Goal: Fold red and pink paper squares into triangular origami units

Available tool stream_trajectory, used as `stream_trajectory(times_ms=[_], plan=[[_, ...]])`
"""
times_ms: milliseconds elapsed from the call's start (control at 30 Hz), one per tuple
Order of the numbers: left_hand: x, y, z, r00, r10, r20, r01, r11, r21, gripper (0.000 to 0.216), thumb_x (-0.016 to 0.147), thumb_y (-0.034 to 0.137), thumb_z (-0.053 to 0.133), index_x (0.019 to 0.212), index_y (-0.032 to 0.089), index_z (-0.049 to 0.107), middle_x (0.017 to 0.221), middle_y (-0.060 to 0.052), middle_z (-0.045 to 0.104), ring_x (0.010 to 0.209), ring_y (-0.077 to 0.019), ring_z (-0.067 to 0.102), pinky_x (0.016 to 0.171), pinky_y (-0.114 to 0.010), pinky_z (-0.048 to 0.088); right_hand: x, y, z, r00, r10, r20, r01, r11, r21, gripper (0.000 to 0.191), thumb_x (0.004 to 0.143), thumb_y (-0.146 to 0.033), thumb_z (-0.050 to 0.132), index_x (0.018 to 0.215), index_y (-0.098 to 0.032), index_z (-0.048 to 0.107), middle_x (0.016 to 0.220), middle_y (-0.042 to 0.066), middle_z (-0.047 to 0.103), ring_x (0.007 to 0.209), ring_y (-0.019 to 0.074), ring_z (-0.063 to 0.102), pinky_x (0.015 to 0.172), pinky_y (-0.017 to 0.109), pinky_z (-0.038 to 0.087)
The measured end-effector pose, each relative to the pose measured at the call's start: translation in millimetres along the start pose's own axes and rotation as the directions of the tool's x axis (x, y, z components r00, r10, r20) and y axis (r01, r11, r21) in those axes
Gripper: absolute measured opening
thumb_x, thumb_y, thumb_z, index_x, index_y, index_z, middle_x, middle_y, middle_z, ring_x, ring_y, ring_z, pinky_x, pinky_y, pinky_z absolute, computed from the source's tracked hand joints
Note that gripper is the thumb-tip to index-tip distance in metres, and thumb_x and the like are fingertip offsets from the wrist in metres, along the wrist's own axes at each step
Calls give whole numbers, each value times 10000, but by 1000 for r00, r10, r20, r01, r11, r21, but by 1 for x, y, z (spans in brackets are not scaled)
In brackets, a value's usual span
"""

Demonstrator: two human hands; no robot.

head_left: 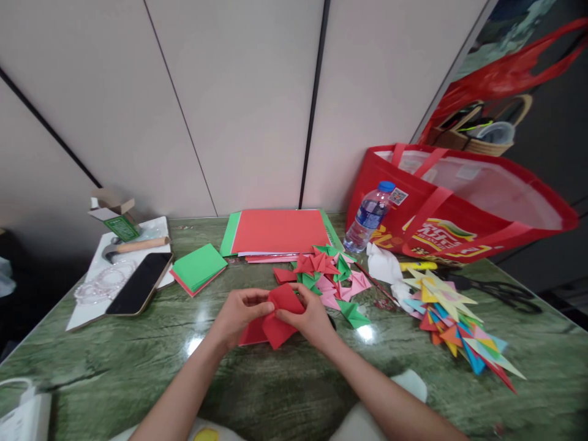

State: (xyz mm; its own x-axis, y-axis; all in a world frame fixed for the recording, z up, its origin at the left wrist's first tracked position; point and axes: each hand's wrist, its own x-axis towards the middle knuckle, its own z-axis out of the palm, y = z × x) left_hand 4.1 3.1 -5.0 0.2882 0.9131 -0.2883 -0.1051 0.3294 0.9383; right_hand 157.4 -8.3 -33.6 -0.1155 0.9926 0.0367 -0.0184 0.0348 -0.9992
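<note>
Between my two hands is a folded piece of red paper (283,315), held just over the table. My left hand (242,312) pinches its left edge with the thumb on top. On the opposite side, my right hand (312,311) grips it, thumb pressed on the face and fingers behind. Partly covered by it, another red sheet (254,332) lies underneath. Just beyond my right hand is a loose pile of folded red, green and pink paper pieces (328,275). A small stack of green and red paper squares (199,268) lies to the left.
Larger coloured sheets (280,231) lie against the wall. To the right are a water bottle (370,217), a red shopping bag (459,208), scissors (500,291) and multicoloured folded paper (459,327). A phone (140,285), a hammer (138,245) and a small box (114,215) are on the left.
</note>
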Motion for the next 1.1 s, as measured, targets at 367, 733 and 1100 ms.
stream_trajectory(times_ms=[367,733,1100], plan=[[0,0,0,1000,28,6,-29,990,137,212,528,193,748,696,108,652,609,-7,630,535,-100,520,531,-206,405,-2,-4,0,992,26,126,-25,1000,-7,410,532,-215,701,905,-180,537,825,1,624,746,174,583,678,274,460],[1,3,-3,998,51,25,-55,982,182,191,581,217,711,738,112,684,655,-33,673,571,-122,556,574,-220,428,-1,-2,-1,1000,4,12,-4,998,-60,354,557,-247,699,867,-173,543,781,6,624,700,166,579,644,271,456],[1,4,0,998,42,-44,-31,974,226,155,553,219,713,650,105,673,564,-10,642,510,-102,524,525,-201,404,-1,0,-1,1000,4,8,-3,993,-116,315,589,-230,674,875,-174,552,771,11,640,688,169,594,637,281,470]])
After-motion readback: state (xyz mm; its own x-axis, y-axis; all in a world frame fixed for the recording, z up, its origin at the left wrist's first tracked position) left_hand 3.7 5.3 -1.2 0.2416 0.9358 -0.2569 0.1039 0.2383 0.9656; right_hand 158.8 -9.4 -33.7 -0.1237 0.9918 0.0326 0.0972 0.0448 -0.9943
